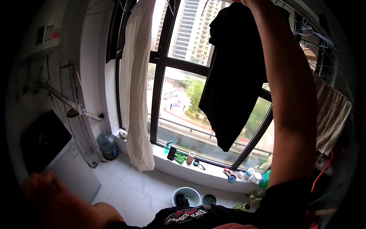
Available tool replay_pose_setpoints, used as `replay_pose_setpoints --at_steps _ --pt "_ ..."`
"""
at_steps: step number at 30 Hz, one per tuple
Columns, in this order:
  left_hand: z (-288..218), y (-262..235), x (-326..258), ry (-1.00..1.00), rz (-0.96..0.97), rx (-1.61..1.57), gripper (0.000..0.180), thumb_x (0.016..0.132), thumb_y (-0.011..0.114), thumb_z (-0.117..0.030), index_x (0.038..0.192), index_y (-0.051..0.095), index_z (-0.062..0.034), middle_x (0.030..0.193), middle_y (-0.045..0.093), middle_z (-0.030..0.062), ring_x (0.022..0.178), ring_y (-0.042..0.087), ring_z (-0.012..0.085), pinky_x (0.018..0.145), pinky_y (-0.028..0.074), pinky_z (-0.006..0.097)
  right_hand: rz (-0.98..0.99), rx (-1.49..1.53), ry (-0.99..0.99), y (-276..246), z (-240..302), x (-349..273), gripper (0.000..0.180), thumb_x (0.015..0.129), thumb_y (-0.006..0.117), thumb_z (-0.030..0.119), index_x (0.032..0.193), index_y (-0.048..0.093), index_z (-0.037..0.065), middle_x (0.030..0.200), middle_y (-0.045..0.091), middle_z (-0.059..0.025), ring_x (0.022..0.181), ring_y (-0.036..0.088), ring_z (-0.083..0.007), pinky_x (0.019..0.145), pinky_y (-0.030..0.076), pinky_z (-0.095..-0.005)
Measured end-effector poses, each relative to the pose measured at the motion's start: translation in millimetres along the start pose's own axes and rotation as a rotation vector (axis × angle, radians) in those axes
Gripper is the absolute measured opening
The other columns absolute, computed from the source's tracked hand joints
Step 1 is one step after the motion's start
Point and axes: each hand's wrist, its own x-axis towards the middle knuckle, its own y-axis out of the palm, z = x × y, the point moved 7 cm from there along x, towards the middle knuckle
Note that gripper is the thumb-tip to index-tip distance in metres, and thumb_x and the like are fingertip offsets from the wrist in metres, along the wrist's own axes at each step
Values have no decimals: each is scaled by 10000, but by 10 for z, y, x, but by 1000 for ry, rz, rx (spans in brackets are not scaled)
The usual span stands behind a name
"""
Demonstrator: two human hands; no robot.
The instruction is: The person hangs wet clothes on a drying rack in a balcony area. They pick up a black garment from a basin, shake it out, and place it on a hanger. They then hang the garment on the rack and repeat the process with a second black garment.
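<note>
My right arm reaches up past a black garment that hangs in front of the window. At the top edge, my right hand is mostly cut off beside the garment's upper end, and its fingers are hidden. Whether it grips the cloth or a hanger cannot be made out. Low on the left, my left hand is raised, dark and blurred, away from the garment. No object shows in it. On the floor stands a pale blue basin with dark cloth inside.
A long whitish cloth hangs at the left window. The sill carries a phone, a green cloth, scissors and white bottles. Wire hangers and a striped towel hang right. A water jug stands left.
</note>
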Motion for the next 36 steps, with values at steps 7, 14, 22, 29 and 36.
replay_pose_setpoints --at_steps 7,14,22,29,36 --pt "585 -691 -637 -423 -285 125 380 882 481 -261 1199 417 -64 1157 453 129 1102 410 223 944 301 345 -183 -143 7 275 -456 836 510 788 606 387 1067 544 -36 995 599 -200 799 605 -310 609 487 -391" --pt "1082 -1093 -1448 -1029 -547 153 198 850 560 -249 940 482 -91 870 526 48 816 477 139 723 373 280 -508 220 296 442 -790 613 356 726 649 239 1001 596 18 782 628 -156 585 600 -271 526 489 -375" --pt "1313 -1190 -2220 -1418 -767 -161 93 881 520 -200 868 506 -109 766 553 24 714 521 131 648 418 282 -322 -111 266 472 -1107 910 289 738 618 214 985 617 66 833 628 -113 710 608 -241 607 483 -347" --pt "1515 -1187 -2321 -1467 -704 -215 95 881 524 -190 852 509 -101 744 550 28 672 515 133 642 433 282 -356 -669 37 438 -1162 1008 244 748 600 205 963 632 93 865 625 -86 800 607 -221 670 476 -331" --pt "1601 -1178 -2367 -1477 -710 -212 93 876 518 -159 867 488 -71 732 538 49 677 505 138 657 433 281 -287 -1605 -335 880 -876 679 201 761 584 188 934 649 111 869 625 -66 840 610 -210 700 478 -315"
